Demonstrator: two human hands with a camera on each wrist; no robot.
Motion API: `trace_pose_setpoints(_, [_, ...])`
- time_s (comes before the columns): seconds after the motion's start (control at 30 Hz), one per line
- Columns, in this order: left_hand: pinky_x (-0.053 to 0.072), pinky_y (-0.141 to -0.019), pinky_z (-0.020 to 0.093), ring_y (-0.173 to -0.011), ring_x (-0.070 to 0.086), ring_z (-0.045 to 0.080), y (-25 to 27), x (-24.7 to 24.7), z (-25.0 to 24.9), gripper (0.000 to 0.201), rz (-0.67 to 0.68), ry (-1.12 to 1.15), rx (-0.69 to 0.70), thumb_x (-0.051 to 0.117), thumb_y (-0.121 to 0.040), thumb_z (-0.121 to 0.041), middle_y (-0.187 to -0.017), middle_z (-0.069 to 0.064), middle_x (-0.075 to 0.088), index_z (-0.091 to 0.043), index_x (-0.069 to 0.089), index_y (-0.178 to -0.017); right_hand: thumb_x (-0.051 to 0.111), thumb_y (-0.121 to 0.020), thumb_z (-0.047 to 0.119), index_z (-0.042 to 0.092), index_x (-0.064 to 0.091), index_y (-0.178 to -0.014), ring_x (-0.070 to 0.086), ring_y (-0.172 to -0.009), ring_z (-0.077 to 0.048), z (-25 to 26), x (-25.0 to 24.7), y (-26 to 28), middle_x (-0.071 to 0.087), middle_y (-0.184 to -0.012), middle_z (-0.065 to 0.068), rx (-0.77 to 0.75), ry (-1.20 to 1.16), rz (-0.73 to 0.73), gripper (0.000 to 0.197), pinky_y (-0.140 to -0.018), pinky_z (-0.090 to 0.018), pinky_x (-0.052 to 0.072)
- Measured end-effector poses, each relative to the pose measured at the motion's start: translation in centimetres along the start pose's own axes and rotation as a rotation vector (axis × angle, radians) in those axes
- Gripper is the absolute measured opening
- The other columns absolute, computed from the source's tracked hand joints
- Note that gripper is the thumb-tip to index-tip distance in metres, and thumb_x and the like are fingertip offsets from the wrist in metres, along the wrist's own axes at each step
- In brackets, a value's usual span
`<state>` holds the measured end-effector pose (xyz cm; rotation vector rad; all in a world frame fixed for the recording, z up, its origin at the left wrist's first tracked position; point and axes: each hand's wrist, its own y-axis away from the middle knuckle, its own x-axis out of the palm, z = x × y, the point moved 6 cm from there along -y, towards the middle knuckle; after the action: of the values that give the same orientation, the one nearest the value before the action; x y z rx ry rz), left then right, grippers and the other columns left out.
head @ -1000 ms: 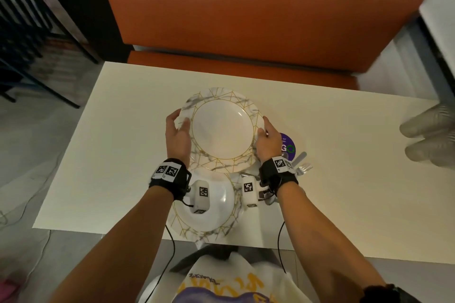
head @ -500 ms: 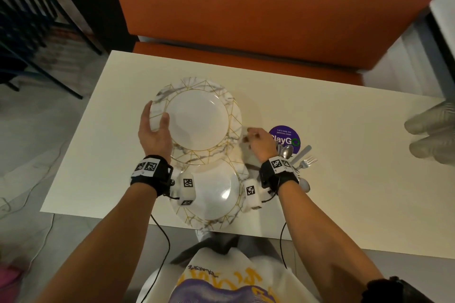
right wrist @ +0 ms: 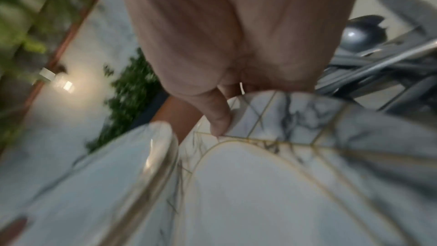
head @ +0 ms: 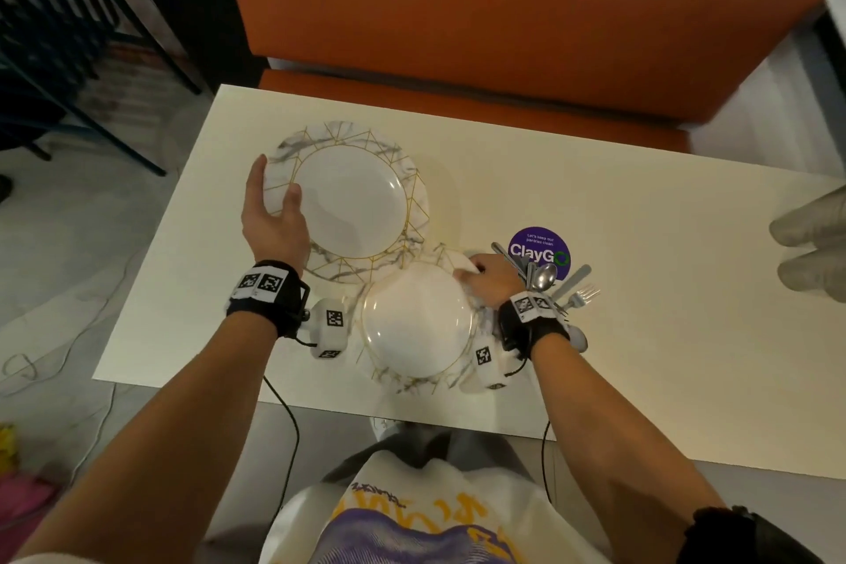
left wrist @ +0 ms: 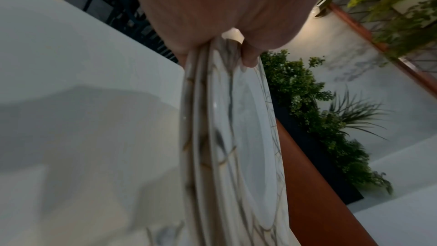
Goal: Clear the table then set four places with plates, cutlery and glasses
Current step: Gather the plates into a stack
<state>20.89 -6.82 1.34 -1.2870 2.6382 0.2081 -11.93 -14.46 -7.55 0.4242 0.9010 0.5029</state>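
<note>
My left hand (head: 274,185) grips the left rim of a stack of marble-patterned plates (head: 352,202), thumb on top, and holds it above the table's far left part. The left wrist view shows the thumb (left wrist: 248,55) on the rim and several plate edges (left wrist: 196,138) stacked together. Another such plate (head: 416,325) lies at the near edge in front of me. My right hand (head: 476,275) pinches its far right rim; the thumb (right wrist: 220,119) lies on that plate (right wrist: 260,184). A pile of cutlery (head: 545,277) lies just right of this hand.
The cream table (head: 641,334) carries a purple round sticker (head: 540,250) under the cutlery (right wrist: 378,63). Stacked clear plastic cups (head: 810,243) lie at the right edge. An orange bench (head: 503,14) runs along the far side. Black railings stand far left.
The right hand let go of the plate stack and dropped back to the near plate's rim. The left hand alone carried the stack leftward.
</note>
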Motion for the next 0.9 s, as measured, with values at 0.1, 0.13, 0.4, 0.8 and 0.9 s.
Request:
trace_pose_setpoints(0.1, [0.029, -0.102, -0.001, -0.147, 0.039, 0.01, -1.1, 1.1, -2.1, 0.055, 0.002, -0.033, 0.056, 0.06, -0.103, -0.018, -0.159, -0.006, 0.046, -0.032, 0.046, -0.154, 0.056, -0.099, 0.032, 0.014, 0.069, -0.118, 0.062, -0.104, -0.024, -1.2, -3.8, 0.5, 0.068, -0.113, -0.002, 0.038, -0.191, -0.094, 0.028, -0.092, -0.038, 0.05])
trace_pose_setpoints(0.13, [0.028, -0.098, -0.006, -0.147, 0.039, 0.011, -1.4, 1.5, -2.8, 0.055, 0.004, -0.036, 0.079, 0.06, -0.103, -0.018, -0.158, -0.007, 0.047, -0.032, 0.046, -0.154, 0.055, -0.1, 0.03, 0.013, 0.069, -0.115, 0.062, -0.102, -0.024, -1.8, -5.1, 0.7, 0.068, -0.111, -0.004, 0.043, -0.212, -0.131, 0.027, -0.089, -0.037, 0.048])
trace_pose_setpoints(0.4, [0.027, -0.098, -0.006, -0.142, 0.042, 0.008, 0.0, 5.7, -4.3, 0.052, 0.164, -0.1, 0.133, 0.057, -0.105, -0.021, -0.156, -0.007, 0.049, -0.032, 0.045, -0.155, 0.06, -0.095, 0.021, 0.023, 0.072, -0.095, 0.066, -0.09, -0.021, -7.7, -14.1, 2.9, 0.073, -0.099, -0.002, 0.129, -0.592, -0.47, 0.012, -0.084, -0.032, 0.054])
trace_pose_setpoints(0.8, [0.043, -0.117, 0.051, -0.141, 0.051, 0.028, 4.4, 10.9, -0.4, 0.044, 0.375, 0.164, -0.205, 0.059, -0.099, -0.02, -0.147, -0.005, 0.059, -0.048, 0.065, -0.132, 0.05, -0.086, 0.043, 0.034, 0.064, -0.109, 0.066, -0.103, -0.023, -7.2, -10.3, 0.5, 0.07, -0.105, 0.008, 0.174, -0.671, -0.468, 0.029, -0.104, -0.049, 0.048])
trace_pose_setpoints(0.9, [0.038, -0.121, 0.04, -0.142, 0.048, 0.018, 5.2, 11.8, -0.4, 0.046, 0.406, 0.218, -0.254, 0.054, -0.101, -0.013, -0.151, -0.006, 0.055, -0.039, 0.064, -0.138, 0.045, -0.097, 0.03, 0.031, 0.055, -0.128, 0.061, -0.11, -0.024, -5.2, -9.1, 1.2, 0.064, -0.107, 0.009, 0.164, -0.614, -0.46, 0.033, -0.102, -0.037, 0.042])
